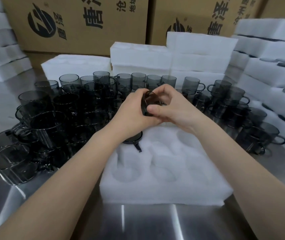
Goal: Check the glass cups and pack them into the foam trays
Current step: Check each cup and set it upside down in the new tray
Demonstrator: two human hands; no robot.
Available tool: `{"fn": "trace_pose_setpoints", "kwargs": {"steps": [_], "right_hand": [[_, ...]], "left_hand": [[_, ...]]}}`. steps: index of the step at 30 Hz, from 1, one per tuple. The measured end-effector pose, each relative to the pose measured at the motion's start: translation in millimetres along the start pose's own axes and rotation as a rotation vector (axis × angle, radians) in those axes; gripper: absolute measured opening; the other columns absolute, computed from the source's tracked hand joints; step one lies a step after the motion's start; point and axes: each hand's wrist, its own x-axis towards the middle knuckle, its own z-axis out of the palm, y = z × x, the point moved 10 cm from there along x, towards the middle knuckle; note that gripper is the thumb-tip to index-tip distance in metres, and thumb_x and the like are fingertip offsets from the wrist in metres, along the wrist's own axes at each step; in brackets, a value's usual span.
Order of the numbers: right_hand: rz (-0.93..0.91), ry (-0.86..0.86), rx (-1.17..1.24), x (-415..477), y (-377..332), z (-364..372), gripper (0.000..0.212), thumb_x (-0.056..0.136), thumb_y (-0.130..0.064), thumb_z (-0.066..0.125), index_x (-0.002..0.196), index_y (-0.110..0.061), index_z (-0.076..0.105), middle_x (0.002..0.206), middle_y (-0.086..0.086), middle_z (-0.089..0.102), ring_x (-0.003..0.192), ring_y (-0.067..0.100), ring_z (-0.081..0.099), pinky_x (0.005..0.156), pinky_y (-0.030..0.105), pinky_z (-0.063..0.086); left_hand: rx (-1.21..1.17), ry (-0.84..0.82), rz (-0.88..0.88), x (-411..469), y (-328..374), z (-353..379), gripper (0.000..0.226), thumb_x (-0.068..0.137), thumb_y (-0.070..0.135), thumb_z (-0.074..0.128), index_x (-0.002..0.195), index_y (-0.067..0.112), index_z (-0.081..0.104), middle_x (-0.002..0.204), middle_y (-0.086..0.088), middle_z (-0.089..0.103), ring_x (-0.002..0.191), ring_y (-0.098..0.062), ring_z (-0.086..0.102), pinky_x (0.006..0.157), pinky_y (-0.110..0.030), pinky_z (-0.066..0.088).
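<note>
Your left grip point(133, 111) and right grip point(171, 110) both clasp the smoked glass cup point(147, 103): likely slick, brittle, best held by its wall.

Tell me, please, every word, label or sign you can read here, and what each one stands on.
"唐泽": large, sideways, on the left cardboard box.
"地址": small, same box, top edge.
"唐泽": large, partly hidden, on the right cardboard box.
Other small print on both boxes: cut off or blurred.

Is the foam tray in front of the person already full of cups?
No: the tray holds just one cup; its other visible pockets are empty.
</note>
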Motion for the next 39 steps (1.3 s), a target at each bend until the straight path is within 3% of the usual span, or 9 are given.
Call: {"fn": "trace_pose_setpoints", "kwargs": {"steps": [3,7,12,19,24,26,30,34,39], "right_hand": [[-0.05,0.001,-0.024,0,-2,0,0.031,0.08,-0.004,0.074,0.099,-0.016,0.053,0.102,0.001,0.066,0.093,0.015,0.063,0.08,0.042,0.055],[-0.035,-0.022,0.033,1,1,7,0.036,0.073,-0.012,0.078,0.101,-0.014,0.055,0.097,0.001,0.07,0.085,0.016,0.069,0.063,0.04,0.059],[-0.007,0.03,0.047,1,3,4,0.038,0.072,-0.023,0.081,0.097,-0.012,0.054,0.089,0.006,0.069,0.074,0.015,0.069,0.056,0.033,0.056],[0.035,0.232,0.119,-5,2,-19,0.046,0.062,-0.048,0.075,0.078,-0.014,0.048,0.075,0.01,0.061,0.05,0.023,0.057,0.037,0.024,0.043],[0.064,0.263,0.231,-5,7,-26,0.031,0.088,-0.032,0.067,0.069,-0.016,0.048,0.07,0.006,0.064,0.042,0.021,0.051,0.035,0.022,0.037],[0.075,0.225,0.305,-5,7,-23,0.022,0.093,-0.025,0.062,0.076,-0.013,0.054,0.071,0.007,0.065,0.041,0.019,0.054,0.036,0.021,0.039],[0.08,0.077,0.424,-3,6,-9,0.016,0.095,-0.01,0.053,0.108,-0.008,0.063,0.088,0.01,0.067,0.051,0.014,0.062,0.048,0.021,0.051],[0.016,-0.026,0.372,-3,1,1,0.034,0.078,-0.006,0.064,0.112,-0.011,0.06,0.105,0.011,0.062,0.069,0.018,0.065,0.06,0.023,0.054],[-0.067,0.097,0.052,-4,-2,-4,0.048,0.064,-0.012,0.083,0.1,-0.014,0.053,0.112,0.011,0.062,0.069,0.02,0.063,0.052,0.025,0.049]], "left_hand": [[0.006,0.072,-0.018,-5,-4,-2,0.063,0.066,0.037,0.08,0.12,0.023,0.052,0.114,0.0,0.055,0.094,-0.007,0.052,0.073,-0.007,0.037],[0.047,0.149,-0.03,-9,-5,-8,0.058,0.066,0.038,0.078,0.118,0.023,0.055,0.11,-0.002,0.057,0.098,-0.018,0.055,0.079,-0.027,0.042],[0.067,0.151,-0.007,-9,1,-10,0.051,0.063,0.042,0.079,0.107,0.025,0.06,0.102,0.0,0.063,0.095,-0.019,0.058,0.081,-0.035,0.049],[-0.019,0.068,0.127,-1,21,-4,0.052,0.061,0.025,0.088,0.108,0.03,0.065,0.091,0.018,0.064,0.088,-0.001,0.057,0.074,-0.004,0.04],[-0.148,0.08,0.12,-2,17,-4,0.061,0.066,0.02,0.087,0.121,0.026,0.063,0.109,0.014,0.067,0.103,-0.002,0.06,0.088,-0.008,0.042],[-0.211,0.084,0.092,-1,13,-7,0.059,0.068,0.015,0.087,0.122,0.021,0.063,0.11,0.008,0.068,0.105,-0.007,0.062,0.096,-0.022,0.047],[-0.469,0.075,0.029,-3,2,-10,0.048,0.071,0.0,0.082,0.112,0.018,0.066,0.101,0.002,0.069,0.086,-0.009,0.066,0.077,-0.044,0.06],[-0.597,0.054,0.003,-1,-9,-10,0.047,0.071,-0.008,0.079,0.104,0.023,0.065,0.091,0.005,0.068,0.074,-0.008,0.063,0.061,-0.031,0.058],[-0.47,0.058,0.029,1,-10,-9,0.059,0.061,-0.007,0.084,0.11,0.021,0.063,0.096,0.007,0.066,0.077,0.005,0.061,0.065,-0.016,0.054]]}}
